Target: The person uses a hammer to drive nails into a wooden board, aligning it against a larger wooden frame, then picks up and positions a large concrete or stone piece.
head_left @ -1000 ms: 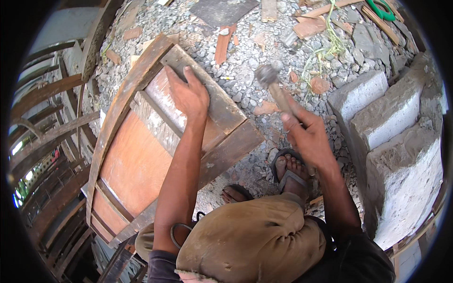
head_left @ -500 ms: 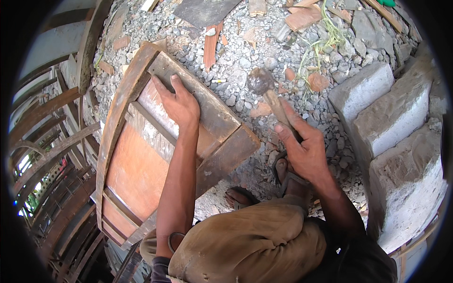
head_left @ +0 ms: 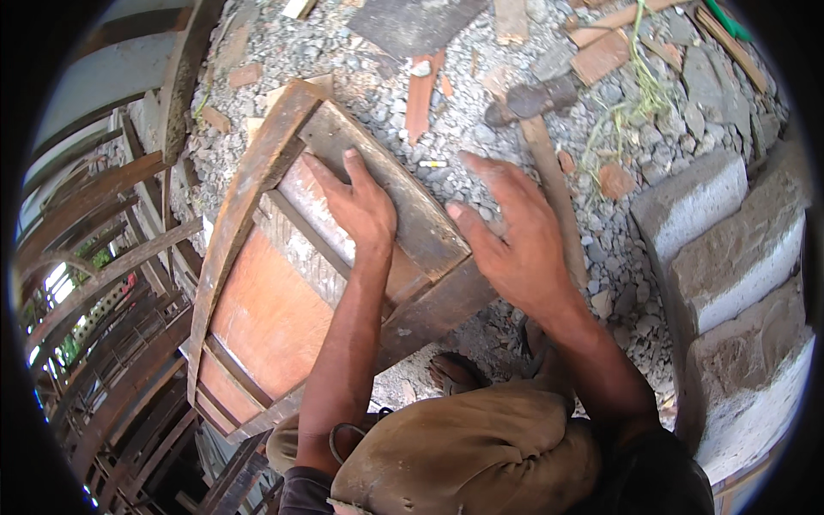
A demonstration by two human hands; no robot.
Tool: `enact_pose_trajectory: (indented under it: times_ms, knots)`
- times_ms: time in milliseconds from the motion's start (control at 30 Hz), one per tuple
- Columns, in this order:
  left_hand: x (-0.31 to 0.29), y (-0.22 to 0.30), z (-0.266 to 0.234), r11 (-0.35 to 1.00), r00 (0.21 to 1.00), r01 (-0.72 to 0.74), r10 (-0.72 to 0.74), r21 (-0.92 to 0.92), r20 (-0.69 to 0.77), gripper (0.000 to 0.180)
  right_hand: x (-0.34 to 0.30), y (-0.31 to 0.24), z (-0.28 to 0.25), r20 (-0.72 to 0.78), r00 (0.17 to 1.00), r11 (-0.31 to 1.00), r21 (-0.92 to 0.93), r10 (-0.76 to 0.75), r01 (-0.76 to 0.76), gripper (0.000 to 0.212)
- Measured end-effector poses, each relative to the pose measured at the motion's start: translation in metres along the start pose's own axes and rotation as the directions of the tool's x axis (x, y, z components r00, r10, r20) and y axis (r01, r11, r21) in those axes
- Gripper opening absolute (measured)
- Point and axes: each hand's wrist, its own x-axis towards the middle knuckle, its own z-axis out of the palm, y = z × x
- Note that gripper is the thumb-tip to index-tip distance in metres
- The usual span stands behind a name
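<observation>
The left hand [head_left: 365,206] is resting on the end board [head_left: 412,215] of the panel [head_left: 275,305], thumb and fingers parted rather than clenched. The panel is slanting across the left side, its near corner just beside the right hand [head_left: 522,240], which is hanging empty with fingers spread and slightly bent. The hammer [head_left: 548,163] is lying on the gravel [head_left: 371,96], its handle running just right of that hand. Blocks [head_left: 730,236] are lining the far right.
</observation>
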Motion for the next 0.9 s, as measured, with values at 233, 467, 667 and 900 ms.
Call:
enact_pose_trajectory:
  times_ms: [233,467,667,900]
  knots:
    - [0.004,0.0,-0.002,0.995,0.999,0.046,-0.043,-0.09,0.033,0.071,0.069,0.015,0.107,0.25,0.965,0.978,0.17,0.076,-0.121,0.047]
    - [0.003,-0.009,-0.002,0.991,0.993,0.107,-0.102,-0.085,0.056,0.07,0.09,0.004,0.116,0.448,0.872,0.967,0.058,0.195,-0.246,0.052]
    - [-0.001,-0.018,0.008,1.0,1.0,0.003,-0.003,-0.008,-0.005,0.076,0.138,-0.004,0.17,0.241,0.956,0.985,0.019,0.164,-0.174,0.038]
    - [0.003,-0.012,-0.001,0.996,0.996,0.086,-0.087,-0.021,-0.016,0.072,0.15,-0.007,0.16,0.427,0.885,0.982,-0.052,0.185,-0.18,0.039]
